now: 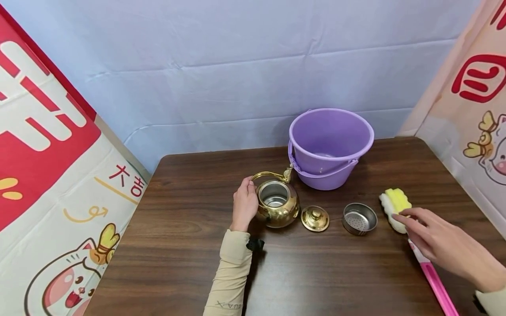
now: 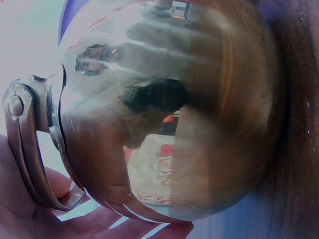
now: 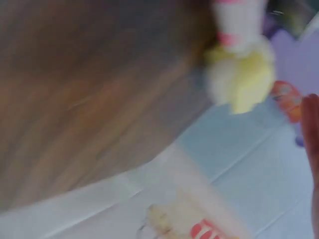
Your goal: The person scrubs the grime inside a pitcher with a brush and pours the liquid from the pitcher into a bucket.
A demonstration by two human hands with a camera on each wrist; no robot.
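Note:
My left hand (image 1: 245,203) grips a shiny gold teapot (image 1: 281,215) by its left side, at the handle end. The teapot stands lidless, and its steel inside shows. In the left wrist view, fingers (image 2: 107,224) reach past the handle bracket (image 2: 30,144) along the round body. The gold lid (image 1: 315,218) lies just right of the teapot, and a perforated steel strainer (image 1: 359,219) sits farther right. My right hand (image 1: 439,239), holding nothing, hovers over a sponge brush with a yellow-and-white head (image 1: 396,202) and pink handle (image 1: 438,285).
A purple bucket (image 1: 326,173) with its handle hanging down stands behind the teapot at the back of the brown wooden table (image 1: 189,254). A pale blue cloth (image 1: 213,79) hangs behind the table, with printed sheets at both sides.

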